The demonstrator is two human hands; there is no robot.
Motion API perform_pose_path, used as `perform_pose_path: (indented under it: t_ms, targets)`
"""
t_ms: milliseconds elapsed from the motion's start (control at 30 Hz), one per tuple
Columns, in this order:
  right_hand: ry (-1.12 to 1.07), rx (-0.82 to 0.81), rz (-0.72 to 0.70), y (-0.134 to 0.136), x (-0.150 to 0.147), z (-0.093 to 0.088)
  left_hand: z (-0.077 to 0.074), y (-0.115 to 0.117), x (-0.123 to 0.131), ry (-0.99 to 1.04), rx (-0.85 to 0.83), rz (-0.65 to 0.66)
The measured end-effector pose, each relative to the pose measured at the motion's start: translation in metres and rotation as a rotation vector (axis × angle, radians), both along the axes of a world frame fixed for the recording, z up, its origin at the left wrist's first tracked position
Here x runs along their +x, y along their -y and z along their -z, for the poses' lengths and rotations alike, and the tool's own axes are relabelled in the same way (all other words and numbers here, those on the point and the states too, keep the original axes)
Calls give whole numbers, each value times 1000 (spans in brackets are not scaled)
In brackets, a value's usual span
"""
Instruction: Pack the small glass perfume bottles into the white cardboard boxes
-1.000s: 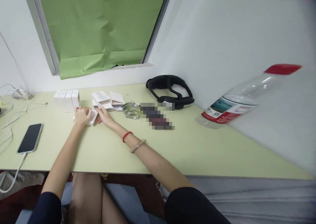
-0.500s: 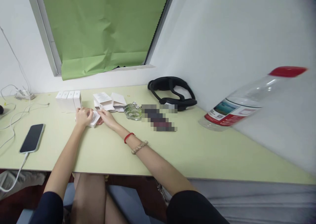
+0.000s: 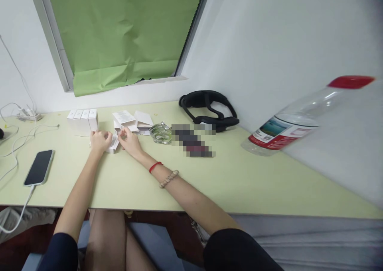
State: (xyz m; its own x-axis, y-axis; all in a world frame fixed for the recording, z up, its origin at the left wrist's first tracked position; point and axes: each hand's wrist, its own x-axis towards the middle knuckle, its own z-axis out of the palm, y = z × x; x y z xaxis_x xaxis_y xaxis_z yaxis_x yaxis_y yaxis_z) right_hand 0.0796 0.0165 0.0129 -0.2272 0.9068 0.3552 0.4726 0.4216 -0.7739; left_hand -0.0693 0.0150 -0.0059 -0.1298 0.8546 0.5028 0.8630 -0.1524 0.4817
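Note:
A small white box with printing on its side lies on the pale yellow-green table, and my left hand is wrapped over its left part. At the box's right end is my right hand, its fingers bent and pinched together; whatever may be between them is too small to make out. Behind my left hand stands a row of several white boxes. Just beyond my right hand lie opened white cartons with their flaps out.
A glass ashtray, a blurred-out dark item and a black headset lie to the right. A plastic bottle with a red cap stands near the wall. On the left are a charging phone, white cables and a power strip.
My right hand has lifted slightly and drawn its fingers together at the box's end. My left hand keeps its hold on the box.

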Motion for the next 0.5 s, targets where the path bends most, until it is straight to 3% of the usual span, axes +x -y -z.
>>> perform_pose_path:
  t_ms: [200,500]
  targets:
    - [92,67,175,2,0,-5,-3,0,3,-1,-27,-39]
    - [354,118,150,7,0,-10,-14,6,6,-28,-141,-47]
